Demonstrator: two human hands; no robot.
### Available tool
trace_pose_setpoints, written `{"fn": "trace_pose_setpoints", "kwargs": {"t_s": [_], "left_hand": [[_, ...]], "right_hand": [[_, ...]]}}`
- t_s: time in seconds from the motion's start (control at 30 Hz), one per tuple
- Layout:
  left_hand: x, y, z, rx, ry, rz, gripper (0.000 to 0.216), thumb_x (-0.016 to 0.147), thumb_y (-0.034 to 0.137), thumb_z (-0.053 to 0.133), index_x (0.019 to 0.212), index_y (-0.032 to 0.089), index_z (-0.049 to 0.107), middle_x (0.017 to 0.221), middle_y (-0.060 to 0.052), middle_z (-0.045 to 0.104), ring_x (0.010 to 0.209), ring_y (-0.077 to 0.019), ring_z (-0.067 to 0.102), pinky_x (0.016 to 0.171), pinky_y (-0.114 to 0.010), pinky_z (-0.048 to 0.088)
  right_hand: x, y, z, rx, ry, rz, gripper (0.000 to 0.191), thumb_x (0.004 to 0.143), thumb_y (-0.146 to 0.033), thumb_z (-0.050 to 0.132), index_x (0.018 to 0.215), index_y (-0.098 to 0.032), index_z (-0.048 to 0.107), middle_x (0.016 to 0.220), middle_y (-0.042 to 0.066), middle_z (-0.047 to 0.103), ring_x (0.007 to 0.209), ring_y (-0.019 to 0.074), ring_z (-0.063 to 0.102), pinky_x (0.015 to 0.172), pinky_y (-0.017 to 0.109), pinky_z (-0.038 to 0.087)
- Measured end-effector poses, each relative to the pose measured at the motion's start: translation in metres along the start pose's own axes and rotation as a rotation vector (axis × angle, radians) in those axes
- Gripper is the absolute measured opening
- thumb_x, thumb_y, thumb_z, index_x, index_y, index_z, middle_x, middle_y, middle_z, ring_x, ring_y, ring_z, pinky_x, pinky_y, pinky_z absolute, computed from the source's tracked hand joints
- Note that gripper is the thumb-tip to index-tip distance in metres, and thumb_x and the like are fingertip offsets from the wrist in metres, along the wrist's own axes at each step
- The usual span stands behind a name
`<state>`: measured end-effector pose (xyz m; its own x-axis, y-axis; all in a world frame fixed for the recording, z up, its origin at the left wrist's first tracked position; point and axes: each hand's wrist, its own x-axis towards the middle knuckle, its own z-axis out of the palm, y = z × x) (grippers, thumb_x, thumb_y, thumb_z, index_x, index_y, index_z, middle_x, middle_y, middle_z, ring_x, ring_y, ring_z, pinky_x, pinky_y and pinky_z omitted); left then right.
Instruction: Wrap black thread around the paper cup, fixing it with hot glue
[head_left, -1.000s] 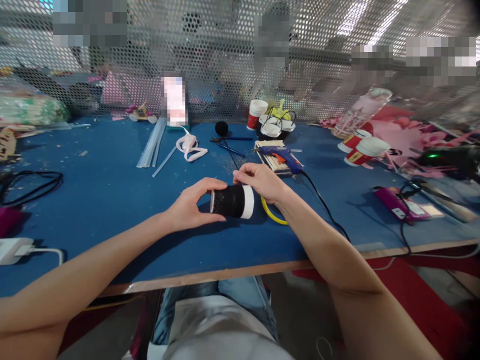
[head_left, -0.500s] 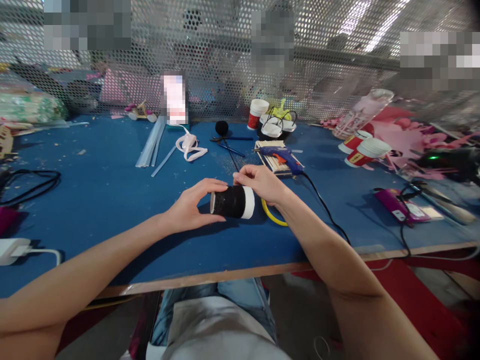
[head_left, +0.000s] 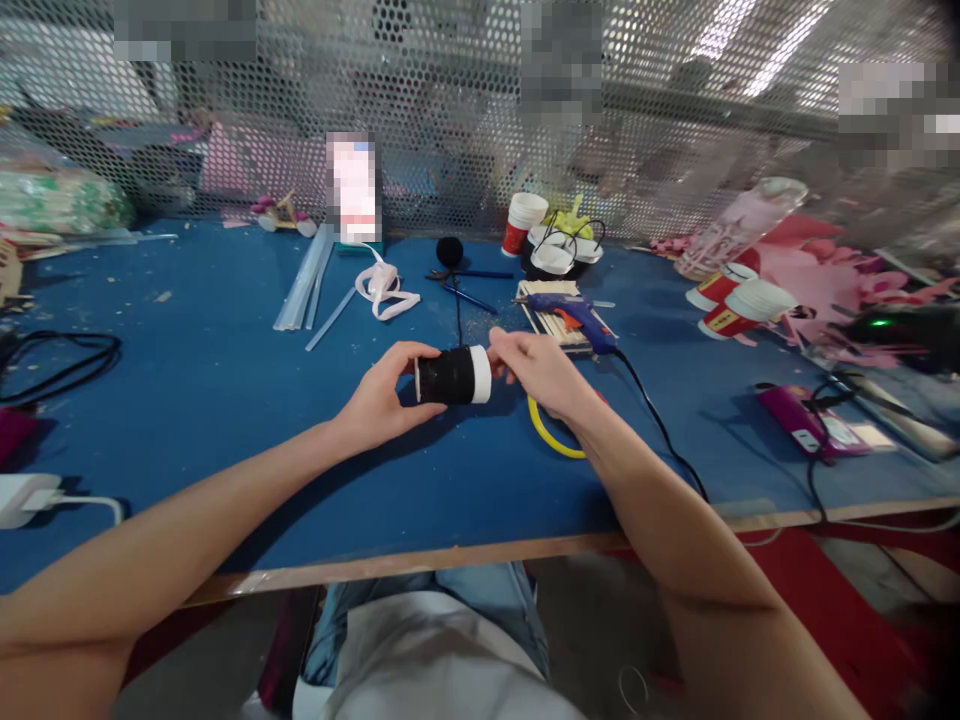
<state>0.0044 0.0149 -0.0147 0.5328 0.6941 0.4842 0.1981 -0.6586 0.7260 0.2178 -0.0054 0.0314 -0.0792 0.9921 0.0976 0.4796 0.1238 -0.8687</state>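
Note:
My left hand (head_left: 380,395) grips a paper cup (head_left: 480,375) lying on its side just above the table, thumb below and fingers on top. Black yarn (head_left: 448,377) is wrapped round most of the cup, leaving a white band at the right end. From a black yarn ball (head_left: 449,251) further back, a strand (head_left: 460,322) runs down to the cup's upper side. My right hand (head_left: 534,372) is beside the white end with its fingers curled together. What those fingers hold, if anything, is hidden.
A blue glue gun (head_left: 574,312) rests on wooden sticks behind my right hand, its cord trailing right. Near my right wrist is a yellow ring (head_left: 551,437). White ribbon (head_left: 384,290), clear glue sticks (head_left: 306,285), blue-handled pliers (head_left: 480,290) and stacked paper cups (head_left: 739,308) lie further back.
The cup has turned more level and shifted slightly left and up with my left hand. My right hand has moved from above the cup to beside its white end.

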Motion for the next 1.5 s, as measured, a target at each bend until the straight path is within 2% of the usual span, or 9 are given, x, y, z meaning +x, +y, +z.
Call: {"fn": "trace_pose_setpoints", "kwargs": {"t_s": [0.07, 0.17, 0.27, 0.47, 0.57, 0.67, 0.8, 1.2, 1.5], "left_hand": [[0.0, -0.002, 0.0, -0.005, -0.005, -0.002, 0.053, 0.068, 0.022, 0.069, 0.114, 0.02, 0.043, 0.113, -0.011, 0.051, 0.106, -0.0236, 0.051, 0.09, -0.041, 0.043], [0.0, -0.002, -0.002, -0.017, -0.02, -0.008, 0.059, 0.067, 0.025, 0.071, 0.117, 0.02, 0.041, 0.116, -0.011, 0.049, 0.109, -0.0245, 0.05, 0.093, -0.042, 0.041], [0.001, -0.001, -0.003, -0.066, -0.042, -0.081, 0.067, 0.067, 0.031, 0.071, 0.123, 0.02, 0.036, 0.117, -0.011, 0.049, 0.106, -0.0241, 0.052, 0.09, -0.041, 0.044], [0.001, 0.002, -0.005, -0.193, -0.059, -0.167, 0.054, 0.074, 0.033, 0.064, 0.121, 0.02, 0.04, 0.107, -0.008, 0.054, 0.09, -0.0188, 0.057, 0.08, -0.034, 0.049], [0.0, 0.005, -0.005, -0.14, -0.05, -0.167, 0.055, 0.071, 0.031, 0.067, 0.118, 0.019, 0.042, 0.107, -0.007, 0.055, 0.089, -0.0186, 0.057, 0.081, -0.034, 0.048], [0.0, 0.006, -0.004, -0.077, -0.081, -0.129, 0.056, 0.069, 0.027, 0.068, 0.118, 0.018, 0.043, 0.109, -0.008, 0.055, 0.094, -0.0208, 0.057, 0.084, -0.037, 0.046], [-0.002, 0.007, -0.001, -0.015, -0.119, -0.041, 0.056, 0.067, 0.026, 0.068, 0.118, 0.019, 0.045, 0.116, -0.011, 0.053, 0.105, -0.0246, 0.053, 0.09, -0.041, 0.043], [-0.003, 0.02, -0.001, 0.085, -0.271, 0.042, 0.052, 0.068, 0.03, 0.067, 0.115, 0.018, 0.046, 0.111, -0.008, 0.055, 0.103, -0.0225, 0.054, 0.089, -0.035, 0.044], [-0.002, 0.015, 0.003, 0.16, -0.34, 0.154, 0.074, 0.07, 0.031, 0.064, 0.133, 0.019, 0.028, 0.131, -0.013, 0.043, 0.122, -0.0277, 0.041, 0.101, -0.043, 0.035]], "right_hand": [[-0.002, 0.0, 0.003, 0.137, -0.086, 0.054, 0.038, 0.078, -0.052, 0.049, 0.063, -0.018, 0.055, 0.059, 0.0, 0.054, 0.055, 0.0111, 0.048, 0.053, 0.026, 0.038], [-0.004, 0.001, 0.008, 0.305, -0.115, 0.101, 0.028, 0.075, -0.045, 0.056, 0.066, -0.018, 0.055, 0.06, -0.002, 0.051, 0.056, 0.0105, 0.047, 0.055, 0.026, 0.039], [-0.008, -0.001, 0.008, 0.257, -0.103, 0.067, 0.025, 0.077, -0.04, 0.054, 0.066, -0.018, 0.055, 0.061, -0.002, 0.051, 0.058, 0.0105, 0.046, 0.058, 0.026, 0.038], [-0.012, -0.006, 0.008, 0.148, -0.157, -0.018, 0.023, 0.078, -0.038, 0.054, 0.067, -0.018, 0.056, 0.062, -0.002, 0.051, 0.061, 0.0106, 0.047, 0.06, 0.026, 0.038], [-0.009, -0.003, 0.009, 0.151, -0.076, 0.0, 0.02, 0.078, -0.038, 0.055, 0.075, -0.018, 0.056, 0.068, -0.001, 0.055, 0.064, 0.0112, 0.05, 0.062, 0.026, 0.041], [-0.006, 0.0, 0.01, 0.145, 0.063, -0.021, 0.025, 0.082, -0.042, 0.05, 0.091, -0.018, 0.054, 0.084, 0.004, 0.06, 0.077, 0.0137, 0.056, 0.069, 0.028, 0.045], [-0.005, 0.0, 0.01, 0.124, -0.059, -0.098, 0.036, 0.087, -0.046, 0.038, 0.104, -0.02, 0.056, 0.101, 0.007, 0.062, 0.097, 0.0158, 0.056, 0.084, 0.032, 0.043], [-0.005, -0.005, 0.011, 0.149, -0.12, -0.192, 0.039, 0.088, -0.046, 0.036, 0.102, -0.02, 0.062, 0.102, 0.006, 0.065, 0.099, 0.0161, 0.057, 0.086, 0.032, 0.044], [-0.006, -0.007, 0.011, 0.088, -0.265, -0.236, 0.043, 0.09, -0.045, 0.03, 0.101, -0.019, 0.063, 0.102, 0.005, 0.065, 0.101, 0.015, 0.057, 0.093, 0.031, 0.039]]}}
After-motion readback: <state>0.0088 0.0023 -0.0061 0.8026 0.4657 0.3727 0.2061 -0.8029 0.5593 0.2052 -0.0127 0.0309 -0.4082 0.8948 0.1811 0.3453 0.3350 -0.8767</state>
